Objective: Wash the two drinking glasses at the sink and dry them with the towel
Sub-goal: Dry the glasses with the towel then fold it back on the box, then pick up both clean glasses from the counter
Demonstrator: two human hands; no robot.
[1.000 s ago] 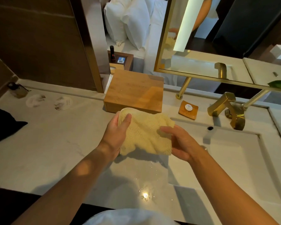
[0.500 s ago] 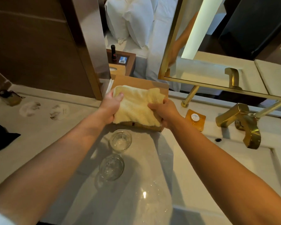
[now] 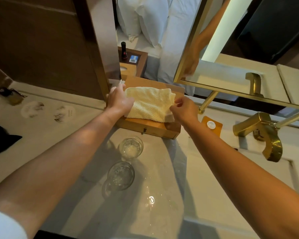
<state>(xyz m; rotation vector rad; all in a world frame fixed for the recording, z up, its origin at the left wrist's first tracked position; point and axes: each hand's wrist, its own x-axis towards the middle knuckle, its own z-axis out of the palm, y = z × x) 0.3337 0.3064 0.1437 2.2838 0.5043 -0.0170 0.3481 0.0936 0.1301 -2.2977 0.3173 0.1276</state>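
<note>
1. no writing can be read: two round paper discs on the left of the surface carry dark print too small to make out, and the small round white piece on an amber tray is just as unclear.
2. the towel, pale yellow and folded, lies flat on top of a wooden box at the back of the surface, its long axis running left to right.
3. the left hand rests on the towel's left end with fingers stretched out flat; the right hand has its fingers curled and pinches the towel's right edge.
4. the two drinking glasses stand upright, mouths up, on the surface in front of the box and between the forearms: the far glass just before the box front, the near glass close behind it toward the person.
5. water drops glint on the surface near the glasses.
6. a gold faucet stands to the right under a gold-framed mirror; a dark cloth lies at the far left.
</note>
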